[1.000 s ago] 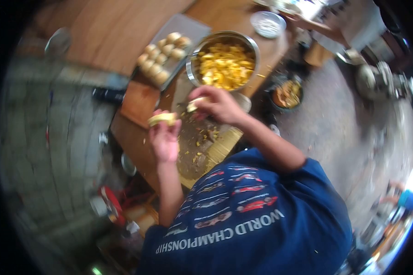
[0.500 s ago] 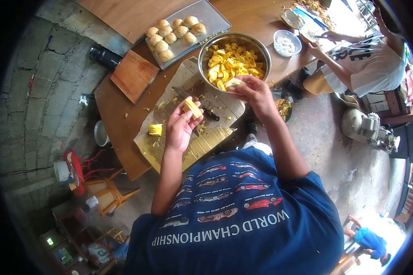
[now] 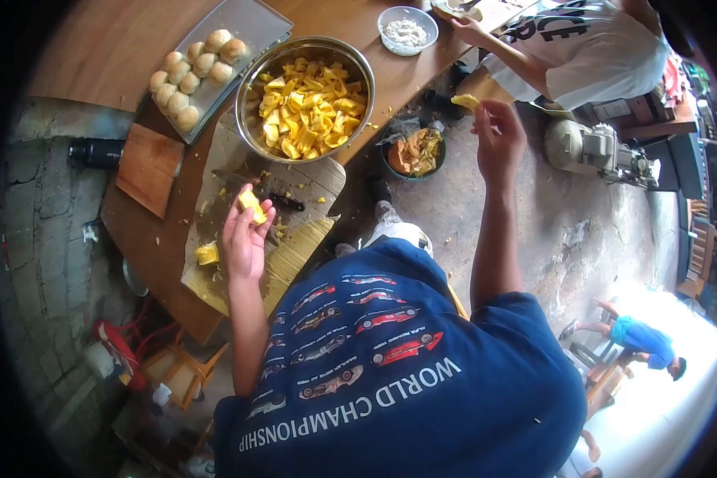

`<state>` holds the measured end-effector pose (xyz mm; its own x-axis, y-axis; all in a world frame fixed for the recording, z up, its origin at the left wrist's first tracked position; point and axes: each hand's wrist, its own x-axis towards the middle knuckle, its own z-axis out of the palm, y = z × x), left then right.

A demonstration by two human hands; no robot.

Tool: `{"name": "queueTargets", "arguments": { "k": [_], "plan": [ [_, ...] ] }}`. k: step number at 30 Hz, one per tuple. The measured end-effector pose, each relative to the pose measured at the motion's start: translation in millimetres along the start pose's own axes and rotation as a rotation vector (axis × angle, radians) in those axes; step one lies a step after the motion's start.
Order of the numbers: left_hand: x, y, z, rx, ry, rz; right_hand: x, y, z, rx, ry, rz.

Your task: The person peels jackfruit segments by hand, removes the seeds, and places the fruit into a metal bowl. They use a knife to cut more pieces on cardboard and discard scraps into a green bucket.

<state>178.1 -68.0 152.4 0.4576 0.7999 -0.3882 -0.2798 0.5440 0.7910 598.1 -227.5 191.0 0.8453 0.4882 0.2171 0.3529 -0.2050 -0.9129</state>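
Observation:
My left hand (image 3: pixel 244 243) is closed on a chunk of yellow jackfruit (image 3: pixel 252 206), above the cardboard sheet (image 3: pixel 307 231). Out to the right, over the floor, my right hand (image 3: pixel 499 143) pinches a thin, pale yellow strip of jackfruit (image 3: pixel 464 101). Another yellow jackfruit chunk (image 3: pixel 207 254) lies on the cardboard, left of my left hand. Just beyond that hand rests a knife with a dark handle (image 3: pixel 287 202), among small yellow scraps. A steel bowl (image 3: pixel 368 72) full of cut yellow jackfruit (image 3: pixel 311 107) stands at the far edge of the cardboard.
Bread rolls (image 3: pixel 190 82) sit on a metal tray (image 3: pixel 247 24) at the back left, near a wooden board (image 3: pixel 150 170). A bin of scraps (image 3: pixel 414 153) stands on the floor. Across from me, a person in a white shirt (image 3: pixel 589 56) works near a bowl of white pieces (image 3: pixel 406 33).
My right hand has swung from beside the bowl out to the right with the pale strip. The view has shifted right, and my left hand still holds its chunk.

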Motion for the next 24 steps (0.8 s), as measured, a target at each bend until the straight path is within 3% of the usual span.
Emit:
{"name": "queueTargets", "arguments": {
  "k": [4, 5, 7, 9, 11, 13, 19, 21, 24],
  "plan": [
    [5.1, -7.4, 6.1, 0.009, -0.004, -0.090, -10.1, 69.4, 17.2, -0.271, 0.007, -0.060],
    [6.2, -9.7, 8.8, 0.016, 0.021, -0.098, -12.8, 97.7, 24.6, -0.325, -0.080, 0.023],
    [8.1, -14.0, 7.3, 0.019, -0.002, -0.087, -25.2, 189.1, 36.9, -0.651, -0.269, -0.164],
    [7.8, -11.8, 11.6, 0.014, 0.004, -0.066, -31.7, 153.3, 58.7, -0.489, -0.336, 0.050],
    [1.7, -3.8, 19.9, 0.016, 0.008, 0.006, -38.1, 98.5, 83.9, -0.395, -0.425, 0.022],
    [-1.3, -3.2, 18.2, 0.027, 0.028, 0.068, -51.7, 28.5, 116.9, 0.047, -0.662, 0.142],
    [-26.4, -0.2, 22.8, 0.083, 0.048, 0.197, -109.3, -117.5, 176.4, 0.301, -1.250, -0.087],
    [-34.1, 3.1, 26.3, 0.171, 0.035, 0.323, -118.3, -116.1, 189.0, 0.346, -1.235, -0.173],
    [-44.3, 12.2, 29.0, 0.110, 0.067, 0.334, -124.5, -127.2, 193.8, 0.510, -1.354, 0.212]
  ]
}}
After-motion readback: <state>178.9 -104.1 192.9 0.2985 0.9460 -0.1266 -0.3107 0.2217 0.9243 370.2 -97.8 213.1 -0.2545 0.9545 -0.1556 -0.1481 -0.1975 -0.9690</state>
